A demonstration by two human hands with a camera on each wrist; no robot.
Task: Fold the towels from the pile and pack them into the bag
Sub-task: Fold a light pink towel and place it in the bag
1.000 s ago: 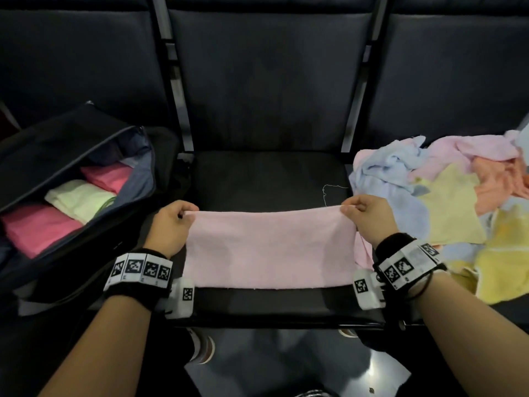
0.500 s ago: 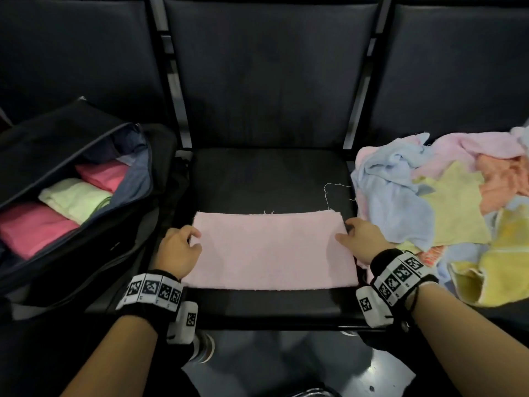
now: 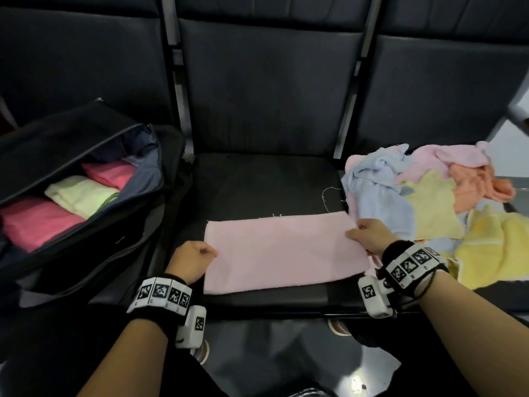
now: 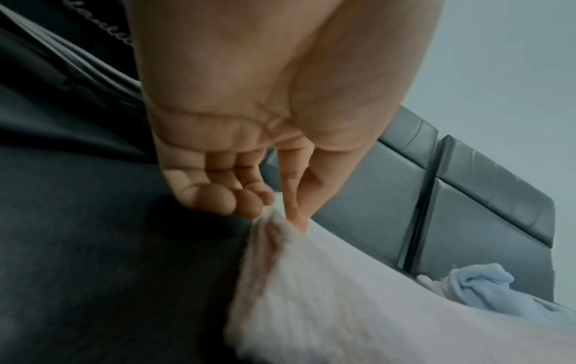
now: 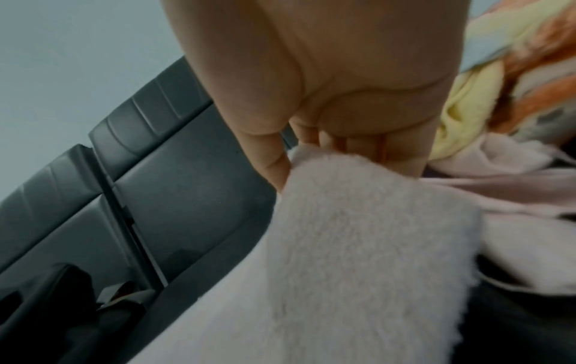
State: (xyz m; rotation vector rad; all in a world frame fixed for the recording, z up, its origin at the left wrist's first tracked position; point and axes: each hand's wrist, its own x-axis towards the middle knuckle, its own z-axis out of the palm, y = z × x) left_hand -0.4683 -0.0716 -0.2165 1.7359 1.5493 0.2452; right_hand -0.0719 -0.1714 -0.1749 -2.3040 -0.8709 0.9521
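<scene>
A pale pink towel (image 3: 283, 253) lies folded into a flat rectangle on the middle seat (image 3: 266, 184). My left hand (image 3: 213, 252) pinches the middle of its left edge; in the left wrist view, thumb and forefinger close on the towel (image 4: 343, 307) and the other fingers curl under. My right hand (image 3: 351, 232) pinches the right edge, and the right wrist view shows that end of the towel (image 5: 343, 246) lifted in its grip. The open black bag (image 3: 94, 239) stands on the left seat. The loose towel pile (image 3: 429, 202) covers the right seat.
Inside the bag lie folded towels: a pink one (image 3: 34, 222), a pale green one (image 3: 80, 196) and another pink one (image 3: 111, 173). Dark seat backs rise behind. A loose thread (image 3: 329, 196) trails on the seat by the pile. Floor and shoes show below the seat edge.
The far edge that both hands held up has been laid down, so the towel lies flat. Both hands have slid toward me along its short edges and now pinch them.
</scene>
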